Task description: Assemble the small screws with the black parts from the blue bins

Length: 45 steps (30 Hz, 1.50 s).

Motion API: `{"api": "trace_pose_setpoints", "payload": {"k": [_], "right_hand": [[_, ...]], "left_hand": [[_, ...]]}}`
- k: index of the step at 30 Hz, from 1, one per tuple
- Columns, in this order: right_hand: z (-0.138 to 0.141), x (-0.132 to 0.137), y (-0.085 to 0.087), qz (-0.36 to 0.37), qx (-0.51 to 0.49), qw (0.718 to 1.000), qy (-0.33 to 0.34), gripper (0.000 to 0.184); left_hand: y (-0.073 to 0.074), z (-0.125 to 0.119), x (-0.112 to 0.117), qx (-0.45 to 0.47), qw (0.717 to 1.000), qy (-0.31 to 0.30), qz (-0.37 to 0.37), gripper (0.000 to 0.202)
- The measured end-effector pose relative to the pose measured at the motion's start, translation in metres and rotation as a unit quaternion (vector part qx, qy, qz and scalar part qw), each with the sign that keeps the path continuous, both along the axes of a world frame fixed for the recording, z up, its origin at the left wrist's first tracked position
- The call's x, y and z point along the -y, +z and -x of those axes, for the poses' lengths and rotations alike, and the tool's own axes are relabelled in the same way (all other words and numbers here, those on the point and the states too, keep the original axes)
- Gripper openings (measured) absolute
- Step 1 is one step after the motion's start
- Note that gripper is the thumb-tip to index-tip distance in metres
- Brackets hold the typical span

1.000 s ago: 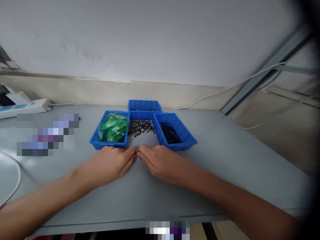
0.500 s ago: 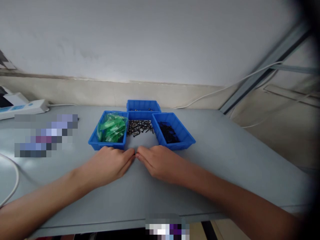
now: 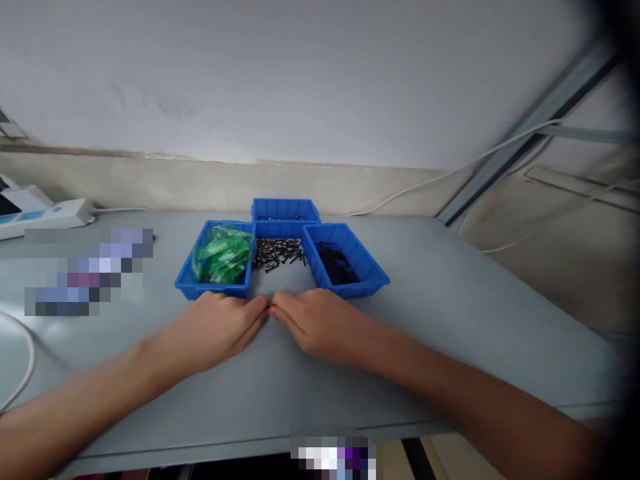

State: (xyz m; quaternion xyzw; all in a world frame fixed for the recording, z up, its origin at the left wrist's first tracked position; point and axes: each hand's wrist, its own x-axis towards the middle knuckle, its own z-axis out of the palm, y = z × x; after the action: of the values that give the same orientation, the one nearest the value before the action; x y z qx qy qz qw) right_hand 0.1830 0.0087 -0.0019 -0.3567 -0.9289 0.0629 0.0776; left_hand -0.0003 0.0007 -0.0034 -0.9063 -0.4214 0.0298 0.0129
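Note:
My left hand (image 3: 223,327) and my right hand (image 3: 317,323) meet fingertip to fingertip just above the grey table, both closed in a pinch. Whatever sits between the fingertips is too small and hidden to make out. Beyond them lies a loose pile of dark screws (image 3: 280,253). Left of the pile, a blue bin (image 3: 186,288) holds green pieces in clear plastic bags (image 3: 223,257). On the right, another blue bin (image 3: 367,267) contains small black parts (image 3: 335,263). A third blue bin (image 3: 286,230) stands behind the pile, with a few small pieces showing inside.
A white power strip (image 3: 65,215) lies at the far left, with a white cable (image 3: 31,353) looping nearer. A blurred-out object (image 3: 95,273) rests on the left of the table. The wall closes off the back, and a metal frame post (image 3: 500,160) slants up at right.
The whole view has shifted very slightly. Both hands keep the same pinch; a tiny dark speck that showed between the fingertips before is now harder to see.

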Motion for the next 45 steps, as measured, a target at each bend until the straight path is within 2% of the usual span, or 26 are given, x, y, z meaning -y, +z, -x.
{"api": "trace_pose_setpoints", "payload": {"k": [12, 18, 26, 36, 45], "right_hand": [[-0.001, 0.0, 0.0, -0.003, 0.0, 1.0, 0.004, 0.026], [-0.001, 0.002, 0.0, -0.022, 0.022, 1.0, 0.002, 0.022], [-0.004, 0.001, -0.002, -0.036, 0.038, 0.999, -0.006, 0.016], [-0.003, -0.002, -0.01, -0.07, 0.05, 0.996, -0.006, 0.014], [-0.005, -0.004, -0.01, -0.106, 0.082, 0.99, 0.039, 0.016]], "left_hand": [[0.001, 0.0, 0.0, 0.009, 1.0, -0.006, 0.01, 0.028], [0.004, 0.001, 0.002, 0.031, 0.999, -0.031, 0.021, 0.029], [0.004, 0.0, 0.003, 0.054, 0.998, -0.019, -0.016, 0.03], [0.001, 0.002, 0.003, 0.163, 0.983, -0.04, -0.069, 0.023], [0.001, 0.004, 0.003, 0.159, 0.985, -0.055, -0.018, 0.027]]}}
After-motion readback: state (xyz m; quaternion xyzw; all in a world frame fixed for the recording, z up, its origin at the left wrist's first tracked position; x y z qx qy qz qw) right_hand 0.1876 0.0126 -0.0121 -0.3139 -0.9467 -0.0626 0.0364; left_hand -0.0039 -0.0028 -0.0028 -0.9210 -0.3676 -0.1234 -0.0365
